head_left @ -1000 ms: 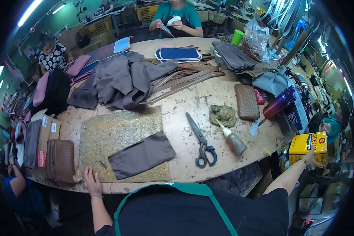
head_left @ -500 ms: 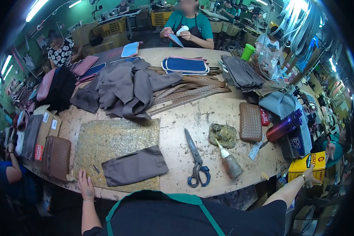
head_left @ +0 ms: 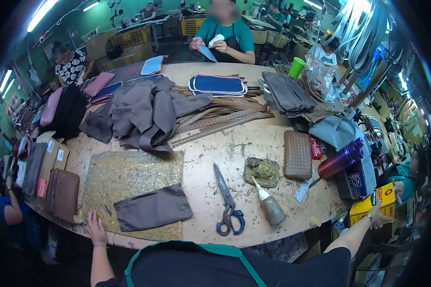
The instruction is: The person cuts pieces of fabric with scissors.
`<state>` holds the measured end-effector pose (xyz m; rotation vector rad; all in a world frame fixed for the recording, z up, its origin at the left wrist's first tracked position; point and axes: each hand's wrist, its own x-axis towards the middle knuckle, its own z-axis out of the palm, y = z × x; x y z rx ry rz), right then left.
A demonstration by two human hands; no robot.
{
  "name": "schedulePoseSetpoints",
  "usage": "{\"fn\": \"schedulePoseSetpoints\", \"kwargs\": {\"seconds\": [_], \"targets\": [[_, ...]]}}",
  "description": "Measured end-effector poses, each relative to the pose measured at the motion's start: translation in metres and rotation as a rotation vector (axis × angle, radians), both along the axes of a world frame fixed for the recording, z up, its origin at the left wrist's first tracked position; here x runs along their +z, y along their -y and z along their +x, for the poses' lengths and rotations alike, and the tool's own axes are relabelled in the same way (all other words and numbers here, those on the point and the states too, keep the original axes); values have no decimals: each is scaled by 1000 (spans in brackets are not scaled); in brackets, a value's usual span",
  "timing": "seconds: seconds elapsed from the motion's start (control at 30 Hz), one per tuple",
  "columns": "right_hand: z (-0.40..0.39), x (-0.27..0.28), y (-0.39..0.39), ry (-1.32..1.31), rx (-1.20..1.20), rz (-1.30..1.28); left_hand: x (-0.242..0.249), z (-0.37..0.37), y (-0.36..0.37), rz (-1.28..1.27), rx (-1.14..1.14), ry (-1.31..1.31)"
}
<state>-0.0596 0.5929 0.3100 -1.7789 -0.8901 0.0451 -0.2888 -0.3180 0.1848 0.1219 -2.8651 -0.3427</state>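
My left hand (head_left: 97,230) lies flat on the near left edge of the table, fingers stretched out and holding nothing. Beside it, a folded grey-brown fabric piece (head_left: 153,208) rests on a glue-stained board (head_left: 134,167). Far to the right, my right hand (head_left: 377,217) is against a yellow box (head_left: 364,208), its fingers spread along the box's side. Scissors with blue handles (head_left: 229,205) lie in front of me. Right of them are a glue bottle (head_left: 272,208) with a pointed nozzle and a lump of dried glue (head_left: 261,172).
Crumpled grey fabric (head_left: 139,110), brown woven strips (head_left: 225,115) and blue panels (head_left: 219,85) cover the far side. Brown woven cases (head_left: 298,155) stand at both sides. A metallic bottle (head_left: 341,158) leans at right. A co-worker (head_left: 225,36) sits opposite; another person (head_left: 407,177) is beyond the yellow box.
The view has shifted, so the table's things sit lower and further left. The yellow box and my right hand have moved slightly outward together. My left hand stays at the table edge.
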Motion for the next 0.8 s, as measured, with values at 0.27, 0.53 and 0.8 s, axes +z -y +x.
{"fn": "schedulePoseSetpoints", "kwargs": {"seconds": [0.27, 0.53, 0.8], "targets": [[-2, -1, -27, 48, -34, -7, 1, 4, -6, 3, 40, 55], [35, 28, -87, 108, 17, 125, -5, 6, -3, -54, 60, 87], [26, 65, -104, 93, 261, 435, -8, 7, -5, -43, 80, 55]]}}
